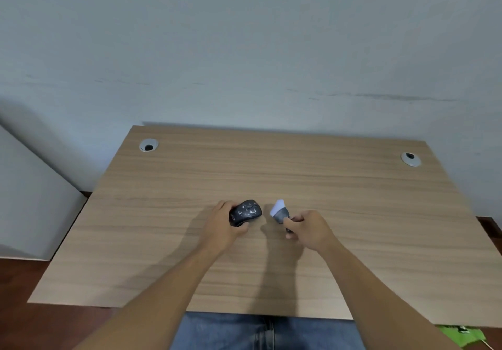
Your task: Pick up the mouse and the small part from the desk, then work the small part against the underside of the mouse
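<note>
A dark computer mouse [246, 212] with pale worn patches lies near the middle of the wooden desk [271, 170]. My left hand [224, 226] grips it from the left, fingers curled over its far side and thumb at its near edge. My right hand [309, 228] holds a small brush [279, 210] by its dark handle. The brush's grey ferrule and white bristles point up and left, just right of the mouse without touching it.
Two round cable grommets sit in the desk's far corners, one at the left [148, 145] and one at the right [410, 158]. A pale wall rises behind the desk. A green object [461, 334] lies on the floor at lower right.
</note>
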Demonstrator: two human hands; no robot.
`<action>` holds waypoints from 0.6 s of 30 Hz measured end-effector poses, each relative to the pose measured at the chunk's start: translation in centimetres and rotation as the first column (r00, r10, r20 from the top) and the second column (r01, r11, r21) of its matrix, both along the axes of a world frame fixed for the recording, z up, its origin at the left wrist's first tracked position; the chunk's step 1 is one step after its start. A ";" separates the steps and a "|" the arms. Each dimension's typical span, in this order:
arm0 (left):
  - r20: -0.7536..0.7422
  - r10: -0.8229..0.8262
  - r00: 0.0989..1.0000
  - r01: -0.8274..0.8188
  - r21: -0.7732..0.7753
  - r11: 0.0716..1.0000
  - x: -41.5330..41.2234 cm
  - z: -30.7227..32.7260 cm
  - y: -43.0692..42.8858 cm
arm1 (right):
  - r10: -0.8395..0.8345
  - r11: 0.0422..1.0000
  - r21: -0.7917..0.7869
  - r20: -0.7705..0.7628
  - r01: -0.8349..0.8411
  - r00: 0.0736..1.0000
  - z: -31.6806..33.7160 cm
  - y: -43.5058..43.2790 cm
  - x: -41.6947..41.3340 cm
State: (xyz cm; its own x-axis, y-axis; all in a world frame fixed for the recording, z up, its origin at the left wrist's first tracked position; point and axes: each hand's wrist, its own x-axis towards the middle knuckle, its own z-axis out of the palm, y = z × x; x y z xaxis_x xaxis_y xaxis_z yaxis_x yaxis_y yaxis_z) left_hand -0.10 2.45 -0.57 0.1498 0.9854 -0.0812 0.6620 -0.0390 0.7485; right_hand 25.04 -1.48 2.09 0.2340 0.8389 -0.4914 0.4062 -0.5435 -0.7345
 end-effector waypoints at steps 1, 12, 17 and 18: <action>0.010 -0.011 1.000 0.011 0.015 1.000 -0.4 0.2 0.1 | -0.015 1.000 0.027 -0.034 0.016 0.999 0.1 0.0 0.1; 0.026 -0.069 0.997 0.069 0.020 0.997 -2.8 0.9 1.0 | 0.036 0.988 0.141 0.228 -0.070 0.973 0.0 1.1 0.1; 0.041 -0.042 0.998 0.042 0.016 0.999 -3.3 0.3 0.9 | 0.099 0.983 0.115 0.320 -0.143 0.942 -0.3 1.4 -1.6; 0.046 -0.032 0.998 0.032 0.011 0.999 -3.6 0.2 0.9 | 0.110 0.982 0.110 0.317 -0.152 0.942 -0.3 1.6 -2.0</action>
